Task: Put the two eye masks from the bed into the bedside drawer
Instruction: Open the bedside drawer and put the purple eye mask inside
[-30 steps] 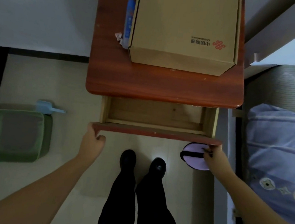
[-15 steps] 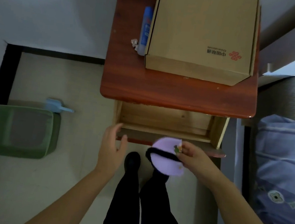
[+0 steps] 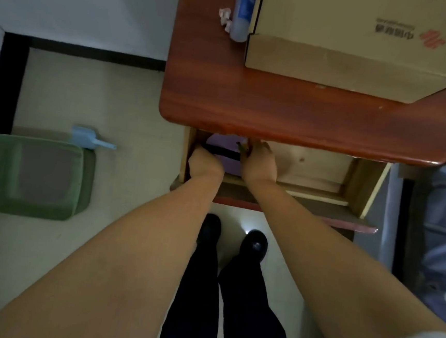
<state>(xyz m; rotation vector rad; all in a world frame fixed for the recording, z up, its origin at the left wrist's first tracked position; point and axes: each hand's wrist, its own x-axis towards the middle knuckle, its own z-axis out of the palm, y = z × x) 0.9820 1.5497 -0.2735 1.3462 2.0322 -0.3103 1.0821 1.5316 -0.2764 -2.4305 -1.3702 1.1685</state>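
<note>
Drawer right half lies free (tabletop overhangs its back).

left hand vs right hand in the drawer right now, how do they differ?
The left hand sits at the drawer's left end, fingers curled onto the purple eye mask and its black strap; the right hand is nearer the middle, fingers reaching back under the tabletop. The left hand lies closer to the drawer front; the right extends deeper. Both are inside the open drawer, touching the mask.

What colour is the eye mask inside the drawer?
The eye mask is light purple with a black strap, seen in the head view.
</note>
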